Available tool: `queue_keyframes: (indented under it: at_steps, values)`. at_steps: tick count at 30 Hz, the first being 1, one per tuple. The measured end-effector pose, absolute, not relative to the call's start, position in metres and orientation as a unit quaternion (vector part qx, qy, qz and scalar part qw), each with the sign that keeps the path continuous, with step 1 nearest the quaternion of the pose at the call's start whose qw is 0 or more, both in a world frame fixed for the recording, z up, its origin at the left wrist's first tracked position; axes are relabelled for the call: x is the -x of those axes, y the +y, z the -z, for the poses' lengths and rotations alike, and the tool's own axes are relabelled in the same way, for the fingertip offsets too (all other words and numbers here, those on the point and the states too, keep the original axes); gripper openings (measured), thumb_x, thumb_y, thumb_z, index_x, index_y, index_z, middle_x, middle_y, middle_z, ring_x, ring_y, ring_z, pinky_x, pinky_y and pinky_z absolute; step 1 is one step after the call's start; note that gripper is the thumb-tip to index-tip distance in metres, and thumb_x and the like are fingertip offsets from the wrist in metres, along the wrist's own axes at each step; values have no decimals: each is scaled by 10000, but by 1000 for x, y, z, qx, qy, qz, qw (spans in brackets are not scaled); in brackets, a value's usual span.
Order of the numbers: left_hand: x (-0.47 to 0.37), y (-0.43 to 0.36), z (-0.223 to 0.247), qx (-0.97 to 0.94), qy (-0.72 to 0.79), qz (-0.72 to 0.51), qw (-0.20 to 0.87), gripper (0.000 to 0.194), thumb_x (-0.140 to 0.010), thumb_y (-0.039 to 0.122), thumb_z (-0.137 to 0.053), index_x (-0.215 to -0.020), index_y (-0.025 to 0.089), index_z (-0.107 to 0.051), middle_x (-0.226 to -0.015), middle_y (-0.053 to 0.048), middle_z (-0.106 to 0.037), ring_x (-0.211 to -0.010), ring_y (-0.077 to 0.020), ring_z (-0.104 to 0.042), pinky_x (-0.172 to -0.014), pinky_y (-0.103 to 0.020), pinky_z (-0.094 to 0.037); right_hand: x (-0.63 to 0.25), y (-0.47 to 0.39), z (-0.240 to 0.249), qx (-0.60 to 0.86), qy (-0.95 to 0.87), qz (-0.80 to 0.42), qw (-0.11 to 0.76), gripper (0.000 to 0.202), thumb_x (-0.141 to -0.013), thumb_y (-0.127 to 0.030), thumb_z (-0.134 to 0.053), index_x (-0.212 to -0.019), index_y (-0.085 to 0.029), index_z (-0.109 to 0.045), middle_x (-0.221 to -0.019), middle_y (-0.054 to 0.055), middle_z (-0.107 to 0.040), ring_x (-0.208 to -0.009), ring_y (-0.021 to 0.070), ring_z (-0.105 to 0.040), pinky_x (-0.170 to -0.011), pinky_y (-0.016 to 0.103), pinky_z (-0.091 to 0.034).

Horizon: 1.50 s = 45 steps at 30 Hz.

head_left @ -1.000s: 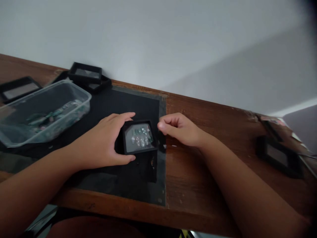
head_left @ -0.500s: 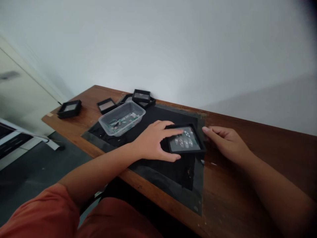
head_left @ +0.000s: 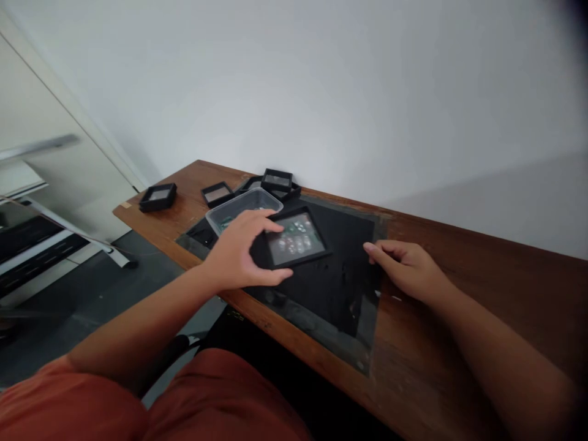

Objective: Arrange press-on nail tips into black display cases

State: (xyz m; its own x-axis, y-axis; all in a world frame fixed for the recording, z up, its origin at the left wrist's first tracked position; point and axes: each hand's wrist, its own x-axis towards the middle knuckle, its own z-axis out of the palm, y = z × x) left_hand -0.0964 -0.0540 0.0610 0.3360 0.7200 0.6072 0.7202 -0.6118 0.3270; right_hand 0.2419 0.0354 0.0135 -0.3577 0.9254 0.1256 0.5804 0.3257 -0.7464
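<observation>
My left hand (head_left: 241,248) grips a shallow black-framed case (head_left: 297,239) by its left side, thumb along the near edge and fingers over the far edge. Under or on its pale, see-through face show several shiny oval pieces and some green bits. The case is raised and a little tilted above a black mat (head_left: 342,245). Behind my left hand stands a clear plastic tub (head_left: 257,197), partly covered by the hand. At the mat's right edge, my right hand (head_left: 408,266) is closed, thumb against curled fingers; anything inside them is hidden.
More black-framed cases lie at the back: a stack (head_left: 276,179) behind the tub, a single one (head_left: 217,194) to its left, and another stack (head_left: 158,196) near the table's left end. A pale wall (head_left: 321,92) rises behind the wooden table (head_left: 436,349). White racks stand at left.
My left hand has carried the case leftward, toward the tub, away from my right hand. My right hand stays closed near the mat's right edge. The view has shifted slightly.
</observation>
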Motion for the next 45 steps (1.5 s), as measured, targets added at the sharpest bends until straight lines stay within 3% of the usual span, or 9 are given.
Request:
queue_keyframes:
  at_steps: [8, 22, 29, 33, 37, 45]
  values:
    - [114, -83, -70, 830, -434, 346, 62, 520, -713, 465, -903, -1041, 238, -569, -1401, -194, -686, -1289, -378, -683, -1093, -565, -526, -239, 28, -19, 483, -775, -297, 278, 630, -928, -787, -540, -608, -246, -581, -562, -22, -460, -560, 148, -416, -571, 318, -353]
    - [111, -88, -79, 826, -351, 419, 140, 782, -607, 591, -895, -1254, 309, -559, -1389, -145, -679, -1217, -375, -698, -1007, -583, -563, -240, 25, -21, 486, -778, -331, 219, 578, -854, -773, -621, -654, -230, -629, -580, -9, -528, -572, 152, -464, -549, 302, -365]
    - [107, -93, -88, 790, -369, 490, -8, 800, -610, 529, -929, -1285, 313, -556, -1440, -137, -627, -1307, -381, -653, -1093, -606, -542, -241, 26, -21, 476, -788, -334, 204, 517, -837, -720, -652, -718, -223, -733, -588, 3, -603, -548, 150, -498, -536, 303, -376]
    - [107, -98, -96, 750, -400, 505, -147, 784, -671, 469, -957, -1320, 310, -546, -1400, -126, -617, -1215, -323, -695, -1045, -513, -596, -242, 27, -19, 477, -792, -327, 194, 513, -842, -724, -656, -755, -228, -755, -602, 7, -611, -568, 159, -515, -549, 309, -382]
    - [104, -102, -113, 741, -400, 496, -211, 703, -771, 606, -890, -1305, 290, -559, -1319, -103, -646, -1203, -300, -676, -994, -459, -616, -243, 27, -16, 480, -796, -316, 189, 486, -836, -719, -688, -757, -245, -761, -570, -2, -575, -551, 166, -501, -540, 322, -389]
    - [91, -115, -149, 733, -421, 444, -298, 684, -830, 725, -795, -1322, 305, -572, -1213, -89, -667, -1007, -299, -707, -867, -517, -662, -247, 31, -8, 468, -793, -332, 203, 372, -844, -646, -762, -795, -278, -778, -584, 22, -613, -570, 202, -545, -545, 355, -410]
